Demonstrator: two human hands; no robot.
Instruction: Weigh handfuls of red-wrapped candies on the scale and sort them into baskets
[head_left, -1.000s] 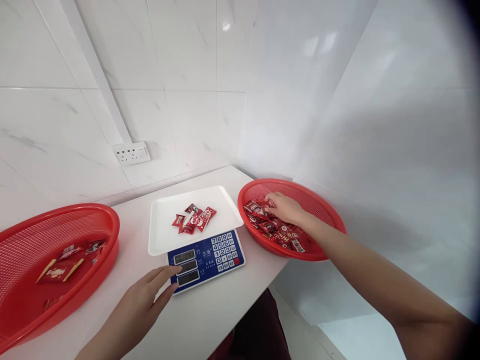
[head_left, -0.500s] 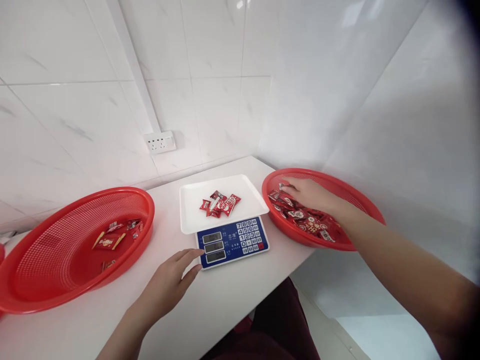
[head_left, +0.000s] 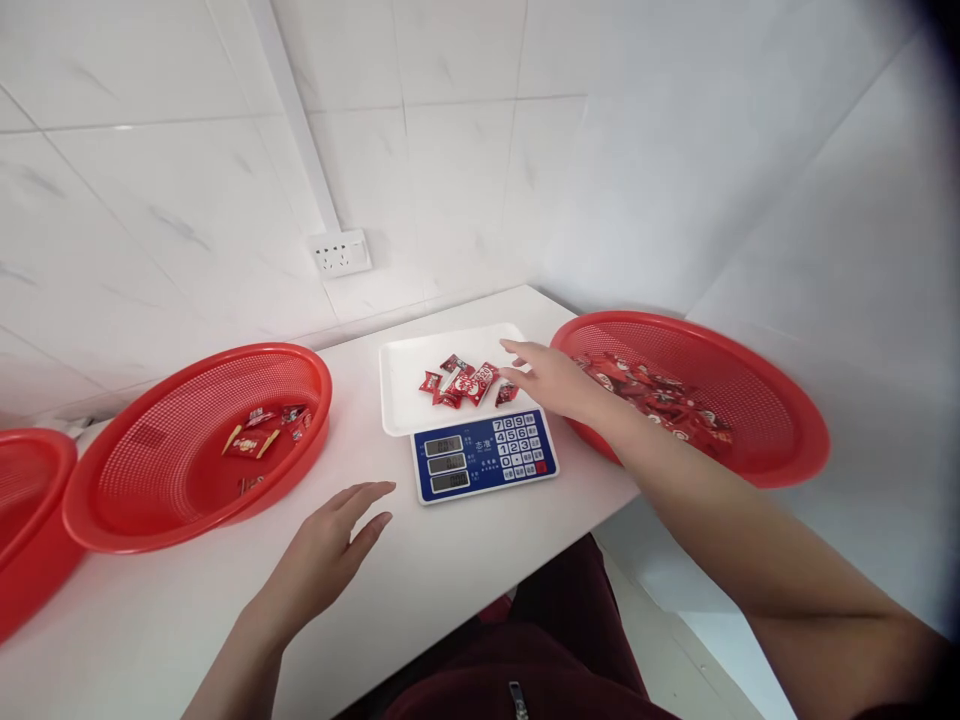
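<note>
A blue electronic scale (head_left: 484, 462) with a white weighing tray (head_left: 405, 390) stands on the white counter. Several red candy wrappers (head_left: 459, 381) lie on the tray. My right hand (head_left: 553, 380) hovers over the tray's right edge with fingers stretched out, and one wrapper (head_left: 507, 392) lies just under its fingertips. My left hand (head_left: 328, 543) rests flat on the counter, fingers apart, left of the scale's display. The red basket on the right (head_left: 780, 420) holds many red candies (head_left: 660, 396).
A second red mesh basket (head_left: 150, 480) at the left holds a few candies (head_left: 259, 438). Part of a third red basket (head_left: 22, 520) shows at the far left edge. A wall socket (head_left: 342, 254) sits above the counter. The counter's front edge ends near my lap.
My right hand left the right basket and moved left over the scale tray; one more wrapper now lies there. The view shifted, revealing a third basket. My left hand stayed put.
</note>
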